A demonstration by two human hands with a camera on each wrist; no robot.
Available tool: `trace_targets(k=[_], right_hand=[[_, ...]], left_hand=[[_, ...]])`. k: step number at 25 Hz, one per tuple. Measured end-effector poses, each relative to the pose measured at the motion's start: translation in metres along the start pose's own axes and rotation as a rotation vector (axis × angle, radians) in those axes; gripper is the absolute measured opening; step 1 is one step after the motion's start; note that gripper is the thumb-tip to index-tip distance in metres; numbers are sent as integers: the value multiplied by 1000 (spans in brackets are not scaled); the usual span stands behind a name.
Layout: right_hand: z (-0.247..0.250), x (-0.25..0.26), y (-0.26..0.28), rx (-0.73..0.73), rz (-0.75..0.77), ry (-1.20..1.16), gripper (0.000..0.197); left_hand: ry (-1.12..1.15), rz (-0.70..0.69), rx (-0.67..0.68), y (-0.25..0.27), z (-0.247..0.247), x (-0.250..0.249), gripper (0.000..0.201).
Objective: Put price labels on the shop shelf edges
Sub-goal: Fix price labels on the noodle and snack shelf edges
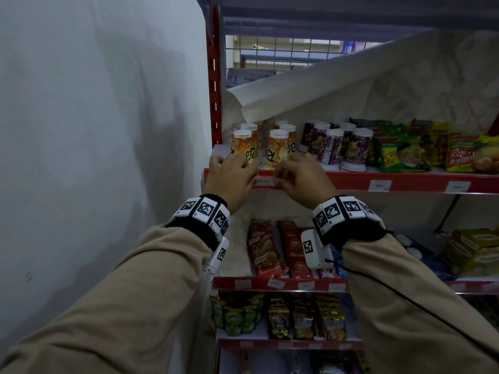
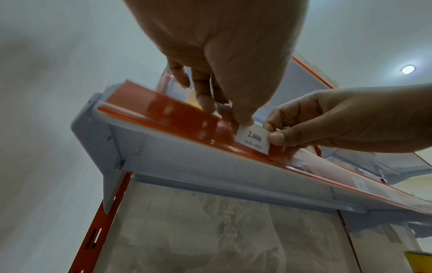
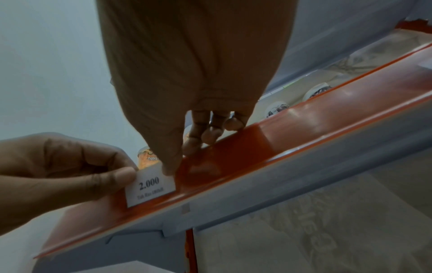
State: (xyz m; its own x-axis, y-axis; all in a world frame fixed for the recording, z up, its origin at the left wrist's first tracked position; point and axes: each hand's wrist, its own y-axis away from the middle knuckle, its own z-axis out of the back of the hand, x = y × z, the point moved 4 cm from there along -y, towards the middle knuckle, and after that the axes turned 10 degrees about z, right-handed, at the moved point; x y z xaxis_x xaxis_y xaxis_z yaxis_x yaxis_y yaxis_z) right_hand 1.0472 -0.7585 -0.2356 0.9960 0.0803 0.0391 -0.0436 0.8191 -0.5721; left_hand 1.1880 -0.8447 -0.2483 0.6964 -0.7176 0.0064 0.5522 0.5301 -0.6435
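Observation:
A white price label [image 1: 266, 181] printed "2.000" sits in the red strip of the shelf edge [image 1: 351, 182], near its left end. My left hand [image 1: 252, 179] holds the label's left end, thumb on its face and fingers curled over the strip's top. My right hand [image 1: 280, 180] pinches the right end the same way. In the left wrist view the label [image 2: 253, 139] lies between my left thumb and the right hand [image 2: 273, 133]. The right wrist view shows the label [image 3: 150, 186] tilted slightly in the strip, with the left hand [image 3: 126, 173] at its left edge.
Orange drink cups [image 1: 275, 149], purple cups [image 1: 334, 147] and noodle packs [image 1: 399, 155] stand on this shelf. Two other labels [image 1: 379, 185] sit further right. A white wall [image 1: 94, 130] is close on the left. Lower shelves hold snack packets [image 1: 272, 249].

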Motion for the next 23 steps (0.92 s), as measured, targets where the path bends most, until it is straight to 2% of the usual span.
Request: trace_targets(k=[6,11,23], right_hand=[[1,2,0,37,-7,28,16],[2,3,1,60,-19,38,16],[1,5,3,56,-34,52,16]], left_hand=[[49,14,42,-1,-2,2,29],[93,36,15,2,-1,2,23],[-80,13,8,0,1,-1,30]])
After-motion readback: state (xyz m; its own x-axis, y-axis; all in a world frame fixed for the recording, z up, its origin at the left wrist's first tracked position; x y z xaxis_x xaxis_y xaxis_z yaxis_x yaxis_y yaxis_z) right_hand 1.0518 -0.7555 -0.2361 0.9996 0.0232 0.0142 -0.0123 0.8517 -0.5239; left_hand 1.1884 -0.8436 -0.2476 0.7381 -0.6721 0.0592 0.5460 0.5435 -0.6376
